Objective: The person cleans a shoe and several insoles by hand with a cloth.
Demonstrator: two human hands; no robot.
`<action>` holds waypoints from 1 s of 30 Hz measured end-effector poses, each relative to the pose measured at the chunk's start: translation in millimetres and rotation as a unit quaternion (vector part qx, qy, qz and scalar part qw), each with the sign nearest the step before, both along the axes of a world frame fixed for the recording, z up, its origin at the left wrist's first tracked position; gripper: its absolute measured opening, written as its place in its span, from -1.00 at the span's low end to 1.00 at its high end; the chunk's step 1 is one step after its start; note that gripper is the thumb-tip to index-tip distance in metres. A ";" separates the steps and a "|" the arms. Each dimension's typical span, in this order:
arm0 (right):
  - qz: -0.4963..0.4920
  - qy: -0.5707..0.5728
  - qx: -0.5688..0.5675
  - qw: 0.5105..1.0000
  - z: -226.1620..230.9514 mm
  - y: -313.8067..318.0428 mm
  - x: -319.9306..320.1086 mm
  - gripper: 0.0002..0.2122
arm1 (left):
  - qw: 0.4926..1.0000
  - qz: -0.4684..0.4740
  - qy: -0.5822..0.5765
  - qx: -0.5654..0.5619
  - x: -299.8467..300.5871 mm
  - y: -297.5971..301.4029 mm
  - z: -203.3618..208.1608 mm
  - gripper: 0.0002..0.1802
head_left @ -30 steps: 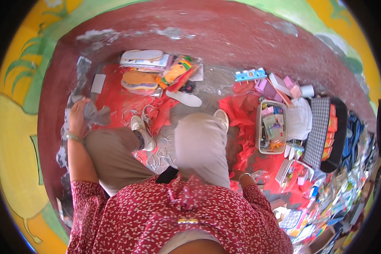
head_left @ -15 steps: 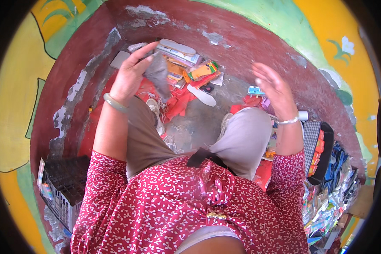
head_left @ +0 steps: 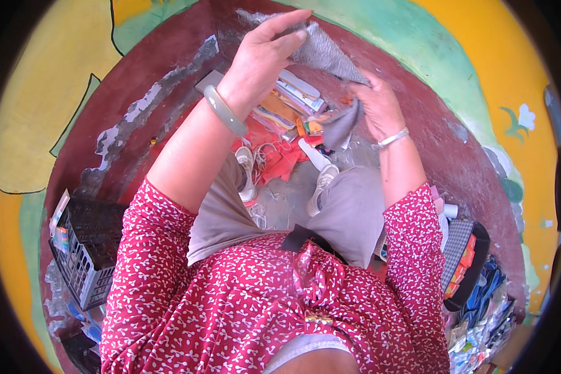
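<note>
Plainly, in the head view, the left hand (head_left: 263, 55) and right hand (head_left: 380, 107) each pinch a textured grey cloth (head_left: 327, 53), stretched between their grips, its loose end drooping below the right one. It looks light and limp; its edges likely suit fingertips.

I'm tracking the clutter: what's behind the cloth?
The red wall and some insoles show around the cloth; whatever lies directly behind it is covered and can't be seen.
</note>
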State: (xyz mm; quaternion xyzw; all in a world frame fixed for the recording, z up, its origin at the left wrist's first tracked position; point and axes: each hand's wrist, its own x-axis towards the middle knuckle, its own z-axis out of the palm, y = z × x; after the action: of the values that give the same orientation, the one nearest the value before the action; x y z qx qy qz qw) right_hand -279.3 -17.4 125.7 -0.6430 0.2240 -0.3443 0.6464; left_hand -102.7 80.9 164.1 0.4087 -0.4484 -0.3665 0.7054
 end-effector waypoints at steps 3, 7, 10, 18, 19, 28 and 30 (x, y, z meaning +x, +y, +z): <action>-0.042 -0.026 0.004 0.999 -10.9 -31.8 -16.7 -0.78 | 0.996 0.026 0.082 0.016 21.6 -11.1 -20.8 -0.69; -0.016 -0.258 0.205 0.944 -40.9 -53.3 -22.4 -0.75 | 0.978 0.038 0.183 0.092 50.3 -23.1 -84.1 -0.76; -0.071 -0.287 0.267 0.917 -63.4 -70.9 -33.3 -0.68 | 0.951 0.092 0.223 0.195 50.1 -23.6 -131.2 -0.81; -0.245 -0.296 0.336 0.860 -89.5 -110.6 -61.2 -0.75 | 0.860 0.092 0.315 0.391 46.7 4.5 -261.9 -0.83; -0.006 -0.378 0.274 0.884 -126.5 -138.8 -100.3 -0.78 | 0.862 0.060 0.317 0.392 31.6 -5.9 -254.5 -0.85; -0.130 -0.185 0.416 0.881 -119.4 -55.7 30.9 -0.78 | 0.808 -0.174 0.383 0.412 -19.3 -17.3 -217.8 -0.33; -0.037 -0.195 0.384 0.902 -130.0 -29.3 65.3 -0.78 | 0.815 -0.233 0.484 0.219 -15.7 -9.5 -197.4 -0.30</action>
State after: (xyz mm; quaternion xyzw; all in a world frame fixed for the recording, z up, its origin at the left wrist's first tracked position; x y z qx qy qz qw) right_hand -214.1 -46.7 -4.4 -0.2567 0.2320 -0.3737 0.8606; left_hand -118.4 71.4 -33.3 0.2052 -0.0389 -0.7588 0.6169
